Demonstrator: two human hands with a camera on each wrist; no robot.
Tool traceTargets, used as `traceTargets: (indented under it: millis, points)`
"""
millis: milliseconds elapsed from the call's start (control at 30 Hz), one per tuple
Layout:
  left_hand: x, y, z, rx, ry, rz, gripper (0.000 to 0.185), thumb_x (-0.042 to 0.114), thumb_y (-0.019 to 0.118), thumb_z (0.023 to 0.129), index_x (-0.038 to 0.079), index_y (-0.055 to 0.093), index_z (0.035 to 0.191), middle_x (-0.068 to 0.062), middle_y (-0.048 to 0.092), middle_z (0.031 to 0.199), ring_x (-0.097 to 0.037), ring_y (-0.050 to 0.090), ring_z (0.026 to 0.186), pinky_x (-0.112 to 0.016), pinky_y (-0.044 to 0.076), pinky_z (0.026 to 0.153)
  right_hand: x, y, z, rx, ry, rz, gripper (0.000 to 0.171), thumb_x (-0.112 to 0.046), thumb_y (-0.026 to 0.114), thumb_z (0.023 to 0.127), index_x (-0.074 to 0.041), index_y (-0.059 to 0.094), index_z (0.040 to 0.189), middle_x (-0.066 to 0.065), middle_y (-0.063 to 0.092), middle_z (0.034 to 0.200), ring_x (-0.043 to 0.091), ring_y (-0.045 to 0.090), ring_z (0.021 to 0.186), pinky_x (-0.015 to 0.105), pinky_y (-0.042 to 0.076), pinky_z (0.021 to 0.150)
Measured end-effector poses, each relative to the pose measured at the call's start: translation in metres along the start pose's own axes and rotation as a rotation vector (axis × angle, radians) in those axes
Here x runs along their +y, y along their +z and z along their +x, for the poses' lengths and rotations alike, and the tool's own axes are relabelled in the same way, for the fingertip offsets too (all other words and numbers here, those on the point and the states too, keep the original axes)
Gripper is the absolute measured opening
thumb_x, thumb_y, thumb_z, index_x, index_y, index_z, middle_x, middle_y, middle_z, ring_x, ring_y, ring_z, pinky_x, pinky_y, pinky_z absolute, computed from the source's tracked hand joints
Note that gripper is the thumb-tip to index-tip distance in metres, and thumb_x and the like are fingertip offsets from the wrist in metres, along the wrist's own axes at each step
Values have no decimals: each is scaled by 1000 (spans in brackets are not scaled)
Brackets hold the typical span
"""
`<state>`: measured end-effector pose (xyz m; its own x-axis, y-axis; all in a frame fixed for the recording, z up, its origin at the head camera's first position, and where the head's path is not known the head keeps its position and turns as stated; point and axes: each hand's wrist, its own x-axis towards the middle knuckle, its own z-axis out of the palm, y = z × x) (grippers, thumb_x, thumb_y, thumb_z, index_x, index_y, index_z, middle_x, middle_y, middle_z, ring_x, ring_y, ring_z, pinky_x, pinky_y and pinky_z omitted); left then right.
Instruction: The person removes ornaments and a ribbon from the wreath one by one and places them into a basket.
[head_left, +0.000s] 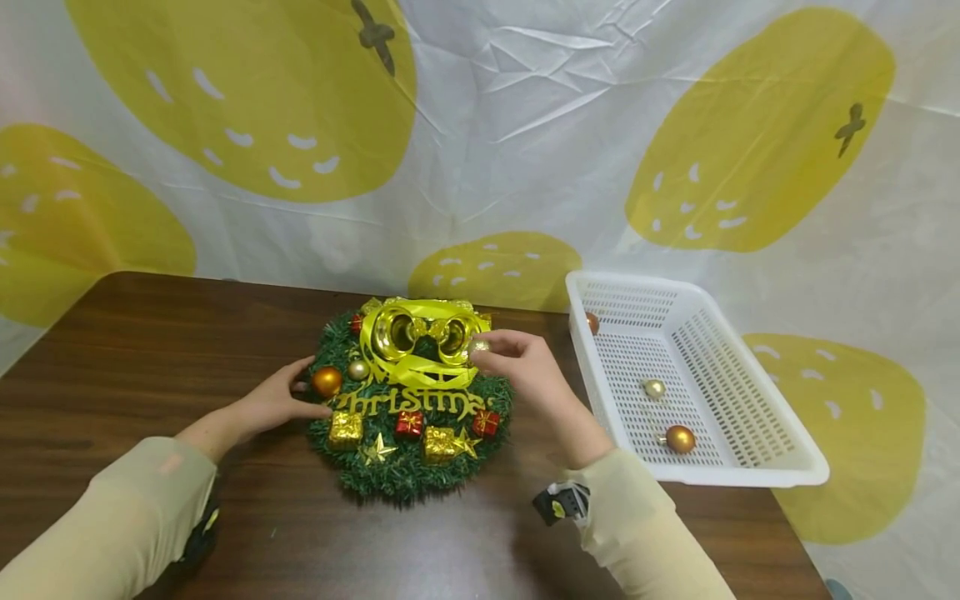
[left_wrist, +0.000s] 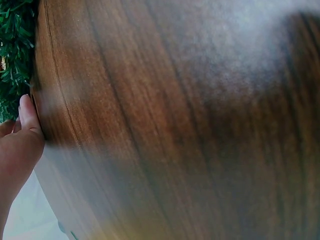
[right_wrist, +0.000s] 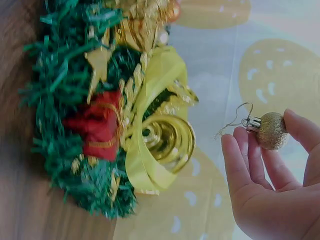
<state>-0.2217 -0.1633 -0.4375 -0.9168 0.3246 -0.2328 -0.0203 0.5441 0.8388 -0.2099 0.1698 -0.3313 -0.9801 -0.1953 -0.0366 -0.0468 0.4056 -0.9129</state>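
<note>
White sheeting (head_left: pixel 525 125) printed with large yellow blotches is hung behind a dark wooden table (head_left: pixel 150 358), on which a green Christmas wreath (head_left: pixel 411 400) is laid flat. To the outer side of the right fingers, a white perforated basket (head_left: pixel 750 467) is set on the table, with a gold bauble (head_left: pixel 679 439), a smaller pale one (head_left: pixel 654 387) and an orange one (head_left: pixel 592 322) seen inside.

A looped yellow ribbon bow (head_left: pixel 423 342) is mounted at the wreath's far side, just beside the right fingertips, above gold "Christmas" lettering (head_left: pixel 408 402). Small red and gold gift boxes and gold stars are fixed below the lettering.

The left hand (head_left: pixel 273 402) is rested at the wreath's left edge, fingers stretched flat and touching the greenery close to an orange bauble (head_left: pixel 327 381); nothing is gripped.

The right hand (head_left: pixel 525 367) is raised at the bow's right end. A small gold glitter bauble (right_wrist: pixel 272 131) with a wire hook is pinched between its thumb and fingertips (right_wrist: pixel 235 150), the remaining fingers being loosely spread.
</note>
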Motion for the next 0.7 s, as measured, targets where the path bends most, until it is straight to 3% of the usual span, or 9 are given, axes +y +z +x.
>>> traceTargets:
  millis: [200, 467, 700]
  points:
    - [-1, 0, 1, -2, 2, -8, 105, 32, 73, 81, -5, 0, 149, -37, 16, 145, -50, 28, 129, -60, 33, 101, -3, -20, -1, 46, -13, 0, 40, -16, 64, 87, 0, 59, 123, 15, 68, 106, 15, 67, 87, 36, 53, 87]
    - [0, -1, 1, -1, 2, -4, 105, 32, 72, 81, -5, 0, 149, -37, 15, 146, -51, 28, 130, -60, 34, 101, -7, -47, -5, 103, -49, 55, 38, -10, 61, 88, 8, 58, 120, -12, 64, 80, 4, 64, 74, 27, 55, 79]
    - [1, 0, 1, 1, 1, -1, 105, 32, 73, 81, -5, 1, 148, -37, 16, 146, -50, 28, 130, -60, 33, 102, -9, -71, -13, 99, -50, 38, 42, -12, 57, 90, 12, 52, 125, -17, 60, 78, 0, 62, 77, 21, 52, 81]
